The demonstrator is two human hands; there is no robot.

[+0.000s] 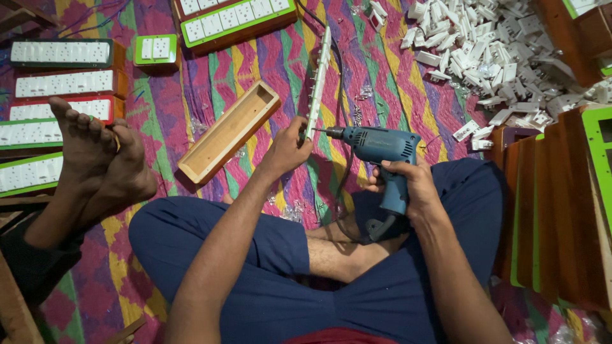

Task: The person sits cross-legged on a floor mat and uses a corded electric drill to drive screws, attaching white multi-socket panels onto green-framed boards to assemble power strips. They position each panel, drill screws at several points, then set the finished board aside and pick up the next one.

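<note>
Zigzag floor mat w/ wooden box [228,130] just left of white switch strip [317,83]: left hand [287,151] pinches strip's near end, right hand [411,185] wrapped tight on blue drill [381,153], bit at strip edge; risk: bit skids toward fingers, thin strip twists.

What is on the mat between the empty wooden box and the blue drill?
In the head view, between the wooden box and the blue drill stands the long white switch panel, held on edge by the left hand. The drill's bit touches its near end.
</note>
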